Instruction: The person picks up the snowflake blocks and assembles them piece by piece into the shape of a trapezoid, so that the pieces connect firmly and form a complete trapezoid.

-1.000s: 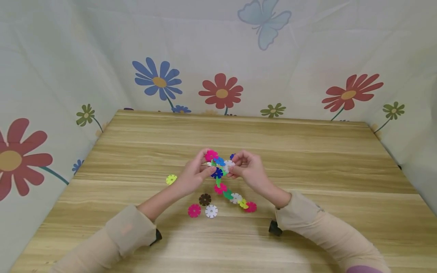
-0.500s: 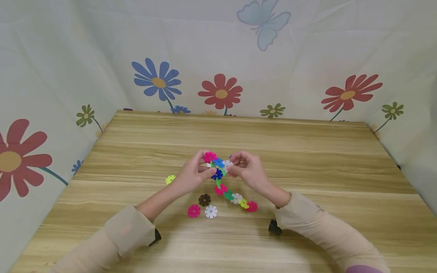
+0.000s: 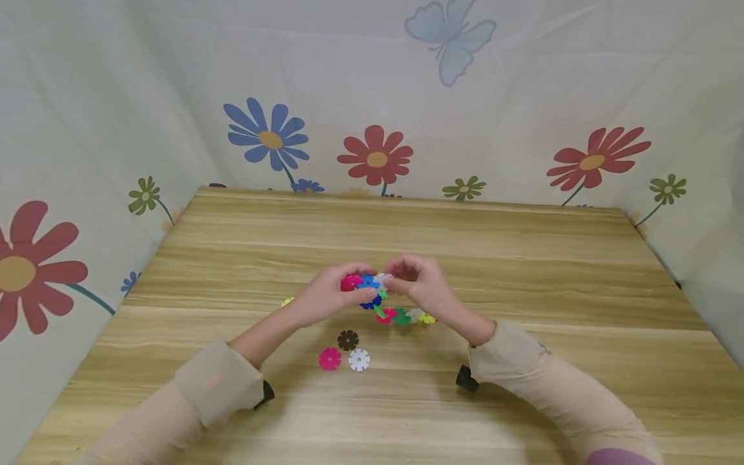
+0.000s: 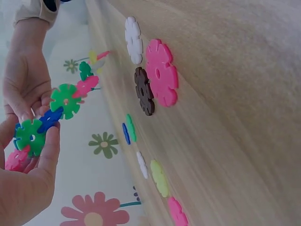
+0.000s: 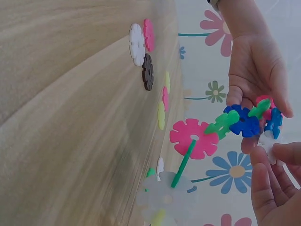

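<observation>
A chain of interlocking plastic snowflake discs is held up between both hands, its pieces pink, green, blue, white and yellow. My left hand [image 3: 325,296] grips the cluster by its dark blue disc [image 3: 371,302], with a pink disc [image 3: 351,283] and a lighter blue disc [image 3: 367,282] close by. The fingertips of my right hand [image 3: 427,290] pinch a white disc [image 5: 266,145] at the cluster's right side. From the cluster the tail, with a green disc [image 3: 401,316] in it, reaches right beneath my right hand, which hides its far end in the head view.
On the wooden table [image 3: 232,413] lie a loose brown disc [image 3: 348,340], a pink disc [image 3: 330,359] and a white disc [image 3: 359,360] together. A yellow disc [image 3: 287,301] shows partly behind my left wrist. More scattered discs, including a yellow-green disc [image 4: 159,178], appear in the left wrist view.
My left hand has rolled over, its fingers now across the top of the cluster. The chain's tail has swung up from slanting toward me to nearly level. My right hand stays at the white disc.
</observation>
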`<state>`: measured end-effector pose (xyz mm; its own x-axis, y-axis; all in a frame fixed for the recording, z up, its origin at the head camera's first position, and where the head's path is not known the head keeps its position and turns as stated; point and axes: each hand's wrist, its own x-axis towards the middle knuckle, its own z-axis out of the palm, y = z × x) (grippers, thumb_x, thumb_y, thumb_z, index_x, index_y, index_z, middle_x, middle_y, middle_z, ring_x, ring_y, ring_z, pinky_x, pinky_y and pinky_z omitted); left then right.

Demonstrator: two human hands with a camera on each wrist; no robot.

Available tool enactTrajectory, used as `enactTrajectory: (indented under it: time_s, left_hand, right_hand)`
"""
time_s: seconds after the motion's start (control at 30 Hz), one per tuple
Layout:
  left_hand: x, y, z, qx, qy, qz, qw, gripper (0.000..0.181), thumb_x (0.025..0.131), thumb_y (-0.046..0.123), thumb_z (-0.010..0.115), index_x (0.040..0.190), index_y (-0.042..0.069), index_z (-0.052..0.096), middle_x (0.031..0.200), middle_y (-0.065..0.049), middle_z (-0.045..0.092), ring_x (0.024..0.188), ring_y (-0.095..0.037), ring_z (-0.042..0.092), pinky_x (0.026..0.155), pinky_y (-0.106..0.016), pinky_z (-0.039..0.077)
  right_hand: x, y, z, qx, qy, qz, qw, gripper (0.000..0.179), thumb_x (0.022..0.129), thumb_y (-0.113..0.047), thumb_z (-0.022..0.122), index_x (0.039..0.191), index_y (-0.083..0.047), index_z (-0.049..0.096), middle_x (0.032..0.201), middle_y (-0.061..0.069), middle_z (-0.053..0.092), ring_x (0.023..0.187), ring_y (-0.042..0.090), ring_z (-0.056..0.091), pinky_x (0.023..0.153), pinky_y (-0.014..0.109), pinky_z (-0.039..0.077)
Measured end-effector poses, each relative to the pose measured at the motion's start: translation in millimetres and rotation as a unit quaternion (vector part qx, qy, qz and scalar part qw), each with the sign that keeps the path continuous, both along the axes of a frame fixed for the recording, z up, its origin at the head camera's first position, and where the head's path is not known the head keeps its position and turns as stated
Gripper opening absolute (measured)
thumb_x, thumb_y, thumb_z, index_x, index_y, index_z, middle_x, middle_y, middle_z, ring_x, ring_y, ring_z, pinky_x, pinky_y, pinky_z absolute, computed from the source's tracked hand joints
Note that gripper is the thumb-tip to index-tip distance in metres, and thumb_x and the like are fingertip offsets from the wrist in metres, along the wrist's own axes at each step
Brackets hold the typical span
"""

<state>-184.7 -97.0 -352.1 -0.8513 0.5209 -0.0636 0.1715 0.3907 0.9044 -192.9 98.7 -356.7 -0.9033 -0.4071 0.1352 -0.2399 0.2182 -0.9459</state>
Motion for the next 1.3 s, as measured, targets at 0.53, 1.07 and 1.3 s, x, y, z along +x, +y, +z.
enactTrajectory:
  time_s: [0.53,1.07,1.3]
  left_hand:
    - [-27.4,-23.8,-15.2,0.018,-0.079,0.054,0.9952,0.046,0.085,0.031,0.057,0.124,0.008,0.048,0.11,-0.016,0.058,0.083,-0.021,0.064,0.082,-0.043,0.049]
    - [-41.0,-40.1,-23.8,0.036,-0.128,0.067,0.9889,0.049,0.088,0.027,0.055,0.128,0.002,0.043,0.125,-0.022,0.047,0.102,-0.033,0.057,0.084,-0.04,0.047]
    - [-40.5,-40.1,-23.7,0.032,-0.134,0.068,0.9882,0.048,0.088,0.025,0.054,0.128,0.001,0.043,0.125,-0.023,0.047,0.102,-0.033,0.057,0.085,-0.041,0.047]
  right_hand:
    - [1.0,-3,-10.0,0.039,-0.028,0.034,0.9983,0.02,0.077,0.002,0.061,0.096,0.007,0.058,0.094,0.024,0.057,0.066,0.012,0.057,0.059,0.033,0.052]
    - [18.1,-27,-39.9,0.216,-0.101,0.224,0.945,0.017,0.074,-0.004,0.068,0.09,-0.002,0.062,0.073,0.002,0.06,0.059,0.009,0.052,0.053,0.024,0.048]
    - [23.7,-36,-45.1,0.283,-0.014,0.24,0.9285,0.019,0.07,-0.01,0.073,0.085,-0.005,0.062,0.068,-0.003,0.055,0.061,0.004,0.046,0.055,0.015,0.041]
